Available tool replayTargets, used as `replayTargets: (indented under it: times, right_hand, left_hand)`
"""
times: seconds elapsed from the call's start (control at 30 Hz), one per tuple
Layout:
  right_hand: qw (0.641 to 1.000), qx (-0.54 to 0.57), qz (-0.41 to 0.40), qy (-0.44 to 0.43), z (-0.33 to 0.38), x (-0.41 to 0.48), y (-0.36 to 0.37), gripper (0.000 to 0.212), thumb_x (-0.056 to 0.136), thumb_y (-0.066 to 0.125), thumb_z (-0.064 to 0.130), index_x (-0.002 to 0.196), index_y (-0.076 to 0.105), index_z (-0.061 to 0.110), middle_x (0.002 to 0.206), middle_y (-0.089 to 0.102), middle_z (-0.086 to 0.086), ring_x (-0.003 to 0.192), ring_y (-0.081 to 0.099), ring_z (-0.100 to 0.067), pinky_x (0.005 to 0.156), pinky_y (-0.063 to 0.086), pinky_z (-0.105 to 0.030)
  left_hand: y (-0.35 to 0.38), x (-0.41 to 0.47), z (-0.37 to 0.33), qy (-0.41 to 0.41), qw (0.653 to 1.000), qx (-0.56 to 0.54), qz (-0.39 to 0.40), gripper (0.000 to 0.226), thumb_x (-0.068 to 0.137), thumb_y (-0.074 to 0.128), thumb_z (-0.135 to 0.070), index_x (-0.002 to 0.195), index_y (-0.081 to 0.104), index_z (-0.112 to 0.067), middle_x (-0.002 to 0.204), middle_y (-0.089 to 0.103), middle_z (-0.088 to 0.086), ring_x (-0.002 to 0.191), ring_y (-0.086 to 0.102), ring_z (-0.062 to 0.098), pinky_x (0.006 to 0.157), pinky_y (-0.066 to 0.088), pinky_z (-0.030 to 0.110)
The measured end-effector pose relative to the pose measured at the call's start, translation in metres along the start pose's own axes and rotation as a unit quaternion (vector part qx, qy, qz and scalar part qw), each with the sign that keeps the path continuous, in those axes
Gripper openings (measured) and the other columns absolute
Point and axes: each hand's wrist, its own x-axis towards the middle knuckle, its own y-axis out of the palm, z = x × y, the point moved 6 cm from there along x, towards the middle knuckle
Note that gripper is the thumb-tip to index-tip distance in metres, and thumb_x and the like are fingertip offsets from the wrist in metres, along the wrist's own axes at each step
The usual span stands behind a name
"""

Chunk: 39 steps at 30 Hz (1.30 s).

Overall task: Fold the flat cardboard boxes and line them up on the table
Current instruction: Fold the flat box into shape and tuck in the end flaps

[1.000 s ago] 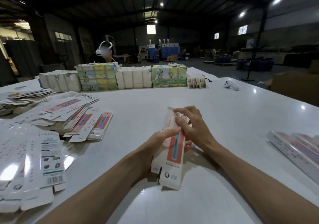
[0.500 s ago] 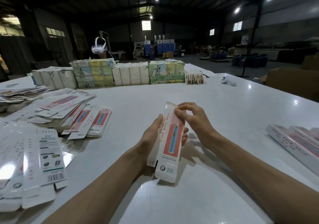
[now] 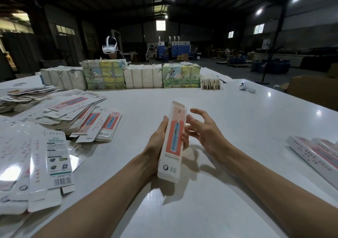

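Left hand (image 3: 158, 142) grips the folded box (image 3: 172, 142) around its middle, thumb on the left edge, fingers wrapped behind; box held above the table (image 3: 228, 120), long axis pointing away. Right hand (image 3: 204, 133) just right of it, fingers spread, holding nothing. Flat boxes (image 3: 60, 120) piled left of the hands; folded ones (image 3: 318, 155) lie right.

Both bare forearms reach in from the bottom corners of the frame toward its centre. The left hand (image 3: 159, 142) grips a folded box (image 3: 172, 142) upright, thumb along its left edge, fingers (image 3: 185, 139) wrapped round the right edge. The right hand (image 3: 206, 134) hovers just right of it, fingers spread and loosely curved, holding nothing.
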Motion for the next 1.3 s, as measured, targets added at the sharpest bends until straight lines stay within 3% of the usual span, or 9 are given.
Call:
replayTargets:
  times: [0.17, 0.33, 0.4, 0.6, 0.7, 0.87, 1.07, 1.2, 1.3]
  right_hand:
    - [0.996, -0.063, 0.004, -0.056, 0.006, -0.004, 0.004, 0.049, 0.098, 0.072, 0.043, 0.138, 0.046, 0.031, 0.1, 0.079, -0.012, 0.097, 0.078, -0.03, 0.094, 0.062, -0.045]
    - [0.991, -0.113, 0.019, -0.07, 0.014, -0.01, 0.0, 0.044, 0.096, 0.073, 0.048, 0.134, 0.051, 0.039, 0.103, 0.08, -0.006, 0.097, 0.078, -0.028, 0.081, 0.063, -0.029]
    - [0.989, -0.126, 0.02, -0.074, 0.015, -0.01, 0.0, 0.045, 0.096, 0.072, 0.048, 0.136, 0.054, 0.038, 0.104, 0.08, -0.004, 0.098, 0.078, -0.028, 0.081, 0.063, -0.029]
    - [0.985, -0.149, 0.036, -0.078, 0.019, -0.012, 0.001, 0.036, 0.098, 0.071, 0.05, 0.132, 0.064, 0.045, 0.102, 0.079, -0.007, 0.096, 0.077, -0.029, 0.079, 0.061, -0.028]
    - [0.983, -0.162, 0.042, -0.075, 0.022, -0.012, 0.001, 0.034, 0.099, 0.069, 0.047, 0.132, 0.066, 0.039, 0.103, 0.079, -0.007, 0.096, 0.076, -0.032, 0.081, 0.062, -0.033]
    - [0.983, -0.165, 0.055, -0.057, 0.023, -0.012, 0.004, 0.027, 0.103, 0.067, 0.035, 0.126, 0.065, 0.022, 0.106, 0.079, -0.008, 0.099, 0.076, -0.034, 0.094, 0.062, -0.051]
    - [0.983, -0.163, 0.064, -0.059, 0.022, -0.014, 0.009, 0.025, 0.107, 0.061, 0.034, 0.13, 0.065, 0.024, 0.11, 0.078, -0.009, 0.104, 0.076, -0.027, 0.095, 0.062, -0.048]
    - [0.988, -0.137, -0.002, -0.065, 0.021, -0.009, -0.002, 0.037, 0.109, 0.053, 0.042, 0.144, 0.055, 0.029, 0.114, 0.077, -0.01, 0.099, 0.078, -0.027, 0.086, 0.064, -0.04]
    - [0.994, -0.093, -0.046, -0.022, 0.012, -0.004, -0.013, 0.037, 0.109, 0.054, 0.039, 0.141, 0.055, 0.02, 0.109, 0.076, -0.016, 0.09, 0.078, -0.028, 0.074, 0.062, -0.033]
  left_hand:
    - [-0.004, -0.003, 0.001, 0.048, 0.99, 0.13, -0.029, 0.055, 0.108, 0.036, -0.058, 0.134, 0.063, -0.017, 0.094, 0.075, 0.016, 0.075, 0.076, 0.029, 0.065, 0.062, 0.035]
    - [-0.003, -0.003, -0.006, 0.131, 0.965, 0.222, -0.054, 0.047, 0.112, 0.04, -0.044, 0.154, 0.021, -0.056, 0.131, 0.066, 0.008, 0.099, 0.078, 0.031, 0.074, 0.066, 0.046]
    - [-0.003, -0.004, -0.01, 0.166, 0.95, 0.259, -0.053, 0.05, 0.113, 0.04, -0.042, 0.153, 0.021, -0.063, 0.137, 0.062, 0.0, 0.103, 0.077, 0.03, 0.08, 0.065, 0.05]
    - [0.0, -0.005, -0.01, 0.159, 0.957, 0.243, -0.018, 0.031, 0.109, 0.043, -0.053, 0.139, 0.053, -0.05, 0.12, 0.074, 0.011, 0.103, 0.076, 0.038, 0.081, 0.064, 0.052]
    - [0.005, 0.0, -0.007, 0.12, 0.971, 0.209, -0.006, 0.058, 0.096, 0.061, -0.057, 0.148, 0.044, -0.037, 0.126, 0.068, 0.02, 0.103, 0.076, 0.039, 0.078, 0.064, 0.048]
    - [0.003, 0.008, -0.005, 0.111, 0.934, 0.339, -0.016, 0.106, 0.067, 0.089, -0.033, 0.147, 0.021, -0.048, 0.122, 0.062, 0.014, 0.085, 0.077, 0.028, 0.069, 0.062, 0.03]
    - [-0.004, 0.009, 0.001, 0.091, 0.957, 0.274, -0.02, 0.107, 0.069, 0.095, -0.026, 0.145, 0.025, -0.051, 0.097, 0.074, 0.012, 0.071, 0.076, 0.029, 0.063, 0.061, 0.035]
    - [-0.007, 0.006, 0.005, 0.081, 0.949, 0.303, -0.02, 0.096, 0.074, 0.089, -0.029, 0.143, 0.028, -0.058, 0.107, 0.071, 0.007, 0.08, 0.078, 0.025, 0.066, 0.062, 0.032]
    - [-0.003, 0.005, 0.006, 0.089, 0.934, 0.346, -0.012, 0.095, 0.073, 0.086, -0.034, 0.144, 0.027, -0.056, 0.118, 0.064, 0.003, 0.09, 0.078, 0.013, 0.066, 0.061, 0.025]
